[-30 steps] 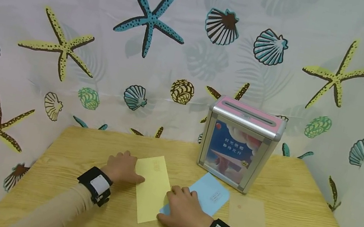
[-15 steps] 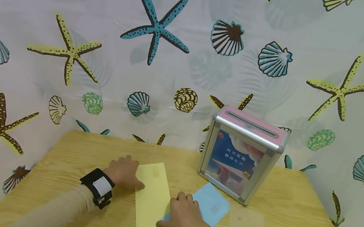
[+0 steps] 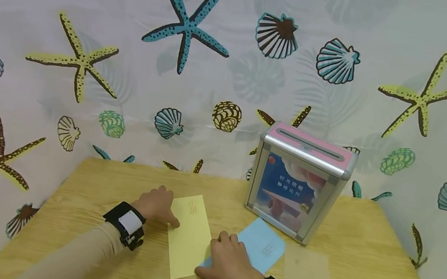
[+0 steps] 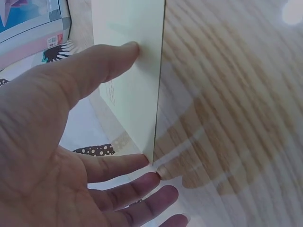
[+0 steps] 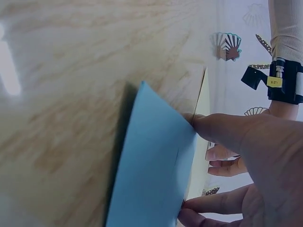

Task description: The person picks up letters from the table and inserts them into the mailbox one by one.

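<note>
A yellow envelope [image 3: 188,243] lies on the wooden table before me. My left hand [image 3: 157,205] is at its upper left edge. The left wrist view has the thumb [image 4: 120,54] resting on the paper and the index fingertip right at a corner, the other fingers loosely extended. To the right lies a blue envelope [image 3: 262,246], slanted, its left side close against the yellow one. My right hand [image 3: 233,266] holds the blue envelope along its left edge, fingers curled, with the thumb [image 5: 215,127] near one corner. Part of the blue paper is hidden beneath this hand.
A silver-framed box [image 3: 296,187] with a pink slotted top stands upright behind the blue envelope. A tan envelope [image 3: 309,274] lies at right, partly covered by the right sleeve. A curtain [image 3: 196,90] printed with starfish and shells surrounds the wooden table [image 3: 117,180].
The head view shifts slightly down and then back up. Both hands and the envelopes keep nearly the same places relative to each other.
</note>
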Available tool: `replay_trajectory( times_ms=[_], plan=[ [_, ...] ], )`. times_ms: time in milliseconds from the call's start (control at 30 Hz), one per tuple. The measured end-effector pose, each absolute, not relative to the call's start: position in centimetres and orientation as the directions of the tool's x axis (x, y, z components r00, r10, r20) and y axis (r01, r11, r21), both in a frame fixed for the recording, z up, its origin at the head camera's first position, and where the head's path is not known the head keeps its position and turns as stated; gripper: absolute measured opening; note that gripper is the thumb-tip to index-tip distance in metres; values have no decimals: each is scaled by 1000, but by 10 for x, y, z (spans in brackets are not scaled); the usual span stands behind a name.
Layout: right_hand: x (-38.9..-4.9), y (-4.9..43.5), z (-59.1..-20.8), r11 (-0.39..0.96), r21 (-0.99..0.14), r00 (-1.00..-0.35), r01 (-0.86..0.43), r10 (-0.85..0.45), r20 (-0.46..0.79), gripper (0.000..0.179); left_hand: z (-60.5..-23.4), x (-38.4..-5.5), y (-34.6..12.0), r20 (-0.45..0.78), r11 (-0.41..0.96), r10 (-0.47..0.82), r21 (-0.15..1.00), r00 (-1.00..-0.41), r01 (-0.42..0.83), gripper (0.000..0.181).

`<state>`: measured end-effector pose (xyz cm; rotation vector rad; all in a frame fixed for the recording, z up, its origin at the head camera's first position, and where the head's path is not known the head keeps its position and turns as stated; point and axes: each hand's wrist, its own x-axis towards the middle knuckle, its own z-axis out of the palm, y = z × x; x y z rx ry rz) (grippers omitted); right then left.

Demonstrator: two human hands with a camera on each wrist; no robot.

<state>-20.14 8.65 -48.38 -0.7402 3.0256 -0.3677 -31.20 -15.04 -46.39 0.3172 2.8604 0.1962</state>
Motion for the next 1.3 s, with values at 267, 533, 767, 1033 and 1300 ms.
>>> replay_trajectory(
  times_ms=[267,533,767,1033,1300],
  plan=[
    [-197,96,-480,854,-234,-879,-464,-476,5,59,-466,-310,-151,-224,962,227,204,-948,182,79],
    [-204,97,-480,834,-328,-879,-444,-476,-21,42,-465,-310,-149,-245,962,217,216,-945,165,78],
    [-207,90,-480,829,-378,-890,-413,-454,-24,37,-464,-311,-147,-255,968,200,200,-946,150,81],
    [-206,88,-481,832,-389,-896,-395,-442,-38,34,-467,-312,-148,-272,969,198,198,-942,146,84],
    [-205,90,-479,819,-416,-890,-395,-454,-47,33,-471,-315,-150,-264,949,225,279,-938,149,71]
  ],
)
